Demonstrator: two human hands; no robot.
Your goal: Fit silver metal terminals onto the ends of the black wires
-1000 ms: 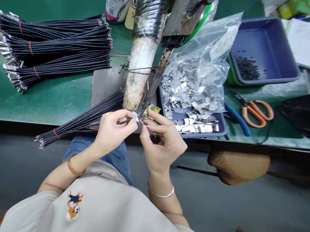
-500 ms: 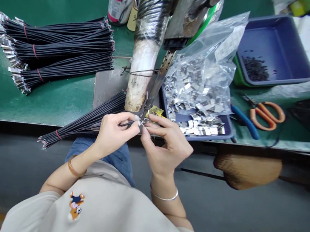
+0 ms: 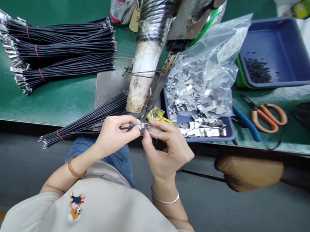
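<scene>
My left hand [image 3: 114, 134] is closed in a pinch on a thin black cable [image 3: 128, 126], close to the cable's end. Facing it, fingertips almost touching, my right hand [image 3: 168, 144] pinches a small silvery metal piece [image 3: 145, 125] at that end. Whether the piece is around the cable end or only against it, I cannot tell. Just above the fingers are the lower end of a narrow metal arm [image 3: 158, 87] and a yellow scrap [image 3: 156, 114]. A bundle of black cables [image 3: 95, 118] lies behind my left hand, tied with a red band.
Tied bundles of black cables [image 3: 71, 47] lie at the back left. A wrapped hose [image 3: 141, 76] hangs over the work spot. To the right are a bag of metal pieces [image 3: 193, 84], blue-handled pliers [image 3: 246, 123], orange-handled scissors [image 3: 269, 116] and a blue tray [image 3: 283, 49] with small black bits.
The silvery piece between my fingertips shows more plainly now, and my right fingers have shifted slightly. The whole view has moved a little, with the bench things appearing farther right.
</scene>
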